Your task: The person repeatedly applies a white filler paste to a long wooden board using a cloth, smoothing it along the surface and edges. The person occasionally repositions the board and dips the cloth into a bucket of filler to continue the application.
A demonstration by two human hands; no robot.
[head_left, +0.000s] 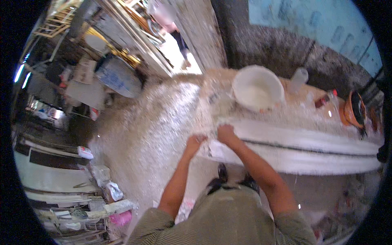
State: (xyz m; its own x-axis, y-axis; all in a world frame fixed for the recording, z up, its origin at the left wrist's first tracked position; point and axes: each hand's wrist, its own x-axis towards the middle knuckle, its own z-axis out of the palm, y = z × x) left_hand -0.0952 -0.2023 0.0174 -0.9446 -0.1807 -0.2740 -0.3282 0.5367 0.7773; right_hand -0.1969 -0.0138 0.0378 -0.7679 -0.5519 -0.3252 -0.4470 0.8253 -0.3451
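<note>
Olive short-sleeved shirt (232,216), finely striped sleeves (153,225), bare forearms (178,177), dark shoe (222,172)
</note>
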